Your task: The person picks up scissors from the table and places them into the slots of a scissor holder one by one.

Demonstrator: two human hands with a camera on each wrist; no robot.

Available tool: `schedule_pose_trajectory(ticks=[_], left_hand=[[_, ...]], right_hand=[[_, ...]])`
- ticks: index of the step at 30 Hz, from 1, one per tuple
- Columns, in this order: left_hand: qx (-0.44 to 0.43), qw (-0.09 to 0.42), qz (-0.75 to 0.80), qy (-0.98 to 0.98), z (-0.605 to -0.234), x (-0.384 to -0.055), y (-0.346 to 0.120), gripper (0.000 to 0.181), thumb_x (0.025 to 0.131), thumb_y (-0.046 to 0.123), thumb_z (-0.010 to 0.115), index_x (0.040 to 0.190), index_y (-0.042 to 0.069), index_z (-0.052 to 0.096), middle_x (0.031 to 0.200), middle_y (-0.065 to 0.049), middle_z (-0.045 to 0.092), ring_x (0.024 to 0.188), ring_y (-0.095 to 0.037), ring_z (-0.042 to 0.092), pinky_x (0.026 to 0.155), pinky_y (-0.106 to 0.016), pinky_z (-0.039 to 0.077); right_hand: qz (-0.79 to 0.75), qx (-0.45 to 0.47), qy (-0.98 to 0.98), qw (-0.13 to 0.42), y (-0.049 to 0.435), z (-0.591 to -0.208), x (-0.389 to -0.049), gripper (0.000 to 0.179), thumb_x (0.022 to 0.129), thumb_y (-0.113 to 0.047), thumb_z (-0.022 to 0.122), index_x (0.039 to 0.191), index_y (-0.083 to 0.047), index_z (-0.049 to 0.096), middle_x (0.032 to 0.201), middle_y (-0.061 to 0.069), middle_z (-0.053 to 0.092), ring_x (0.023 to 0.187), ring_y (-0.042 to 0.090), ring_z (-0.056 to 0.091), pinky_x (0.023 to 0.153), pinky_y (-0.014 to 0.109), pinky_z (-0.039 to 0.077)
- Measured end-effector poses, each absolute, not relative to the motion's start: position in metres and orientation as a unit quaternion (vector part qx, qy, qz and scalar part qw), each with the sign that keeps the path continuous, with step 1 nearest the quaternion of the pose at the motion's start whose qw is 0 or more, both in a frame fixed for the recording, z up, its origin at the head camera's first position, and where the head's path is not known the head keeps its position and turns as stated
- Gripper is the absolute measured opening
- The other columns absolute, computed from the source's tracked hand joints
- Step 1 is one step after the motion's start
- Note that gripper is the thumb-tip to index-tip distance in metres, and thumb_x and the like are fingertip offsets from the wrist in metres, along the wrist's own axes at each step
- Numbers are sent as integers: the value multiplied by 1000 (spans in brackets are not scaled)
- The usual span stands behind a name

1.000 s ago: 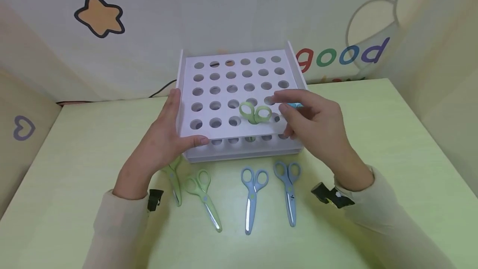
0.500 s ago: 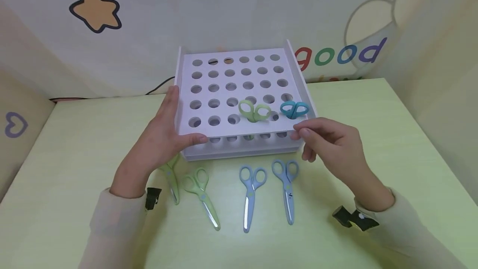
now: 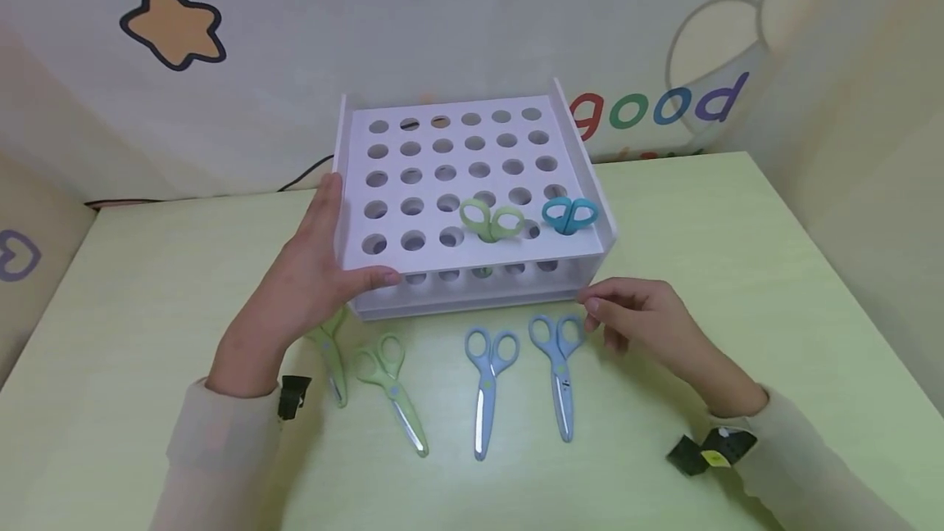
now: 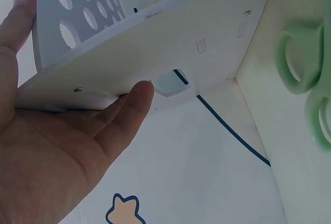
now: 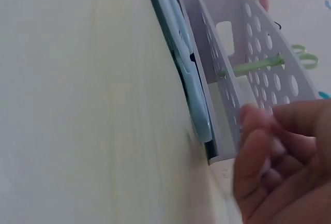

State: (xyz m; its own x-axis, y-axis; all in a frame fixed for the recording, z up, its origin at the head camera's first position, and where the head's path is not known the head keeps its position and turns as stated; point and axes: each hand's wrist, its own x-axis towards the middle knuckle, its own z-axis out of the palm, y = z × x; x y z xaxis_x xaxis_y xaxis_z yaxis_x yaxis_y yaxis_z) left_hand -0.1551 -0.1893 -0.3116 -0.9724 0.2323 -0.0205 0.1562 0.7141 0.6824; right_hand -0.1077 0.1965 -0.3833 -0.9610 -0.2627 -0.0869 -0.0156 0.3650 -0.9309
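- The left hand [image 3: 302, 277] grips the white rack [image 3: 463, 186] at its front left corner, thumb over the front edge and fingers along the outside of the left wall.
- The right hand [image 3: 637, 318] has its fingers loosely bent, thumb close to the forefinger; its grip is narrow and holds nothing. The fingertips are near the rack's front right corner and just beside the handles of the right blue scissors [image 3: 560, 369].
- The rack stands on the pale green worktop [image 3: 811, 310]. In its front row of holes, green scissors [image 3: 490, 228] stand in the fourth from the left and teal scissors [image 3: 566, 222] in the sixth, rings up. The right wrist view shows the green blades passing down to the lower board.
- In front of the rack, the left blue scissors [image 3: 487, 383] and the right pair lie flat, tips toward the person.
- Further left lie a green pair [image 3: 393, 391] and another green pair [image 3: 329, 347], its handles partly hidden.
- Behind hangs a pale curtain [image 3: 406, 15] with an orange star [image 3: 173, 25].
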Motion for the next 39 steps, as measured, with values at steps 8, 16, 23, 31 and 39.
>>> schedule_pose_trajectory(ticks=[8, 16, 23, 31, 39], left_hand=[[105, 54, 367, 923, -312, -156, -190, 132, 77, 43, 88, 161, 24, -12, 167, 6, -12, 147, -33, 22, 114, -54, 25], [110, 53, 365, 923, -310, -156, -188, 133, 77, 40, 88, 161, 23, -13, 167, 5, -14, 147, -35, 22, 113, -56, 26], [111, 52, 363, 924, -311, -155, -190, 132, 78, 44, 87, 161, 24, -13, 168, 5, -13, 143, -36, 27, 112, -56, 28], [119, 46, 370, 920, -312, -153, -191, 131, 78, 44, 87, 162, 23, -11, 168, 4, -11, 141, -37, 29, 111, -56, 28], [121, 47, 368, 921, -311, -154, -191, 131, 78, 43, 87, 162, 22, -11, 168, 4, -11, 143, -36, 26, 112, -56, 27]], right_hand=[[-485, -117, 836, 228, 202, -396, -115, 39, 97, -9, 66, 136, -3, 61, 69, 9, 59, 47, 20, 48, 46, 27, 41], [-444, -119, 848, 264, 203, -394, -114, 55, 93, -10, 71, 145, -10, 54, 59, 3, 51, 43, 17, 44, 43, 27, 38], [-409, -127, 871, 239, 199, -396, -113, 50, 91, -11, 74, 139, -15, 60, 53, 0, 48, 39, 14, 42, 41, 26, 35], [-432, -153, 857, 236, 200, -398, -115, 39, 91, -13, 75, 127, -12, 62, 59, 2, 52, 39, 19, 47, 43, 28, 39], [-555, -160, 764, 286, 206, -399, -117, 35, 94, -2, 69, 123, -4, 50, 94, 15, 67, 57, 27, 63, 48, 29, 48]])
